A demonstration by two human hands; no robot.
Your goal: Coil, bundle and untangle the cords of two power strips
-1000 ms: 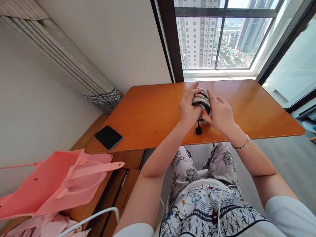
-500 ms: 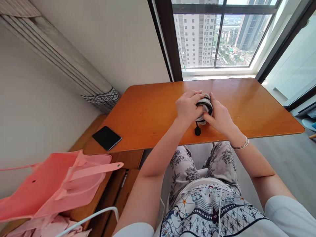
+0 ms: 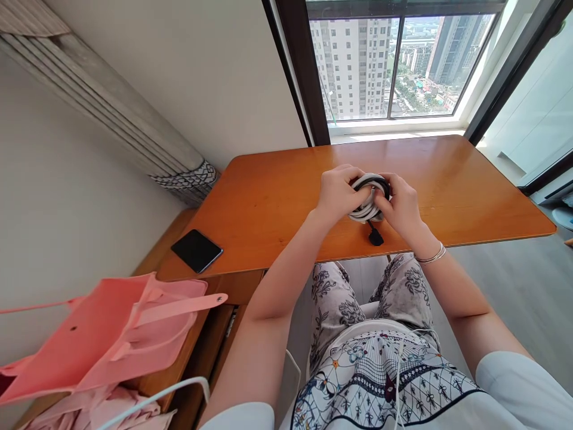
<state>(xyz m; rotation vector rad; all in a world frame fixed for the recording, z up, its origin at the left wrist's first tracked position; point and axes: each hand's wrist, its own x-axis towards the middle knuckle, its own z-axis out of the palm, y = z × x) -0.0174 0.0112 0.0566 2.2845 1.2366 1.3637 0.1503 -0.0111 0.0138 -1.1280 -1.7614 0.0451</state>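
A coiled black and white cable [image 3: 367, 211] is held above the wooden table [image 3: 277, 209], near its front edge. My left hand [image 3: 339, 190] grips the coil's left side, thumb on the near face. On the opposite side my right hand [image 3: 400, 203] is closed round the coil, its thumb inside the loop. From the bottom of the coil hangs a black plug [image 3: 376, 236] on a short length of black cord. Parts of the coil are hidden behind my fingers.
A black phone or small tablet [image 3: 197, 251] lies at the table's left front corner. To the lower left stands an open pink bag [image 3: 111, 334] with a strap, beside a pale curved tube [image 3: 165, 388]. Beyond the table is a window [image 3: 358, 71].
The coil has turned between my hands and shows its loop more fully. Its hanging plug has shifted right. The whole view has tilted slightly downward.
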